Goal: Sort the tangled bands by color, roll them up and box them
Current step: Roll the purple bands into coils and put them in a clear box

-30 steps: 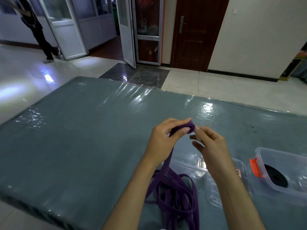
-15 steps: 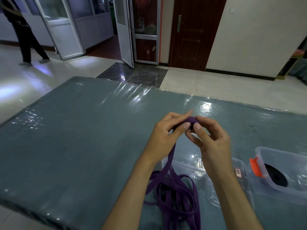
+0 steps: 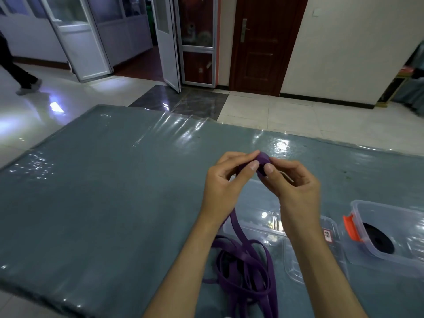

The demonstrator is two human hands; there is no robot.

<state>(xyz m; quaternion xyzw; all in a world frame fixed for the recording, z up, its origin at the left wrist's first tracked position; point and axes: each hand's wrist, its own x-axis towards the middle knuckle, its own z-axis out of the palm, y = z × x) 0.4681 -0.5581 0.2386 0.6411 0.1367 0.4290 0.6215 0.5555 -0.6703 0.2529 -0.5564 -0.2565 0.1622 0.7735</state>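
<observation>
Where the two thumbs meet at centre frame, a small roll (image 3: 262, 159) of purple band pinched from both sides. Left hand (image 3: 226, 182) curled round the roll's left side, thumb tip pressed on its near face, fingers wrapped behind. Right hand (image 3: 292, 184) gripping the right side, thumb on the near face, remaining fingers folded toward the palm. Both hands held above the table, not resting on it.

From the roll, the purple band (image 3: 238, 228) hanging down behind the left wrist toward the lower centre of the frame, ending in a loose tangle of loops (image 3: 243, 269) lying on the table between the two forearms.

Just behind the tangle, partly hidden by the right forearm, a clear flat lid (image 3: 257, 226) lying on the table, bearing a small red-and-white label (image 3: 327, 235) near the right wrist. At right of frame, a clear plastic box (image 3: 390, 228) with an orange latch (image 3: 350, 228) on its left end, holding a rolled black band (image 3: 378, 238) inside.

Underneath everything, a grey-blue table (image 3: 103, 191) covered in glossy clear film. Beyond its far edge, pale floor tiles (image 3: 286, 115), a dark wooden door (image 3: 263, 42) at upper centre, white-framed glass doors (image 3: 78, 37) at upper left, and the legs of a person (image 3: 16, 70) at the far left edge.
</observation>
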